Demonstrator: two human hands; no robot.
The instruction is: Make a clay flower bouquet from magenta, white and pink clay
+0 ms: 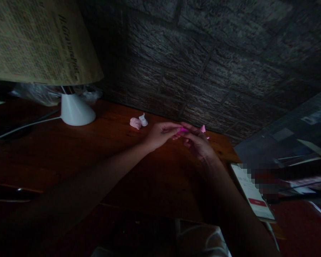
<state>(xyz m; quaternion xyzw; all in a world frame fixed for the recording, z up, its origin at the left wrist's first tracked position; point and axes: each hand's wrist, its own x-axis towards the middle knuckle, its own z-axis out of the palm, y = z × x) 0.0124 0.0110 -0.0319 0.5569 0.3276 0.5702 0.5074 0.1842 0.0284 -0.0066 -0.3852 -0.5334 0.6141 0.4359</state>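
One bright pink piece (183,130) is above the table (109,134), pinched by the fingertips of left hand (160,136) and right hand (200,144). It looks soft, so too strong pressing or pulling could flatten or tear it. The fingers cover much of it; its full shape I cannot tell. Beyond the right hand, other pink pieces (202,128) are partly hidden, in dim light
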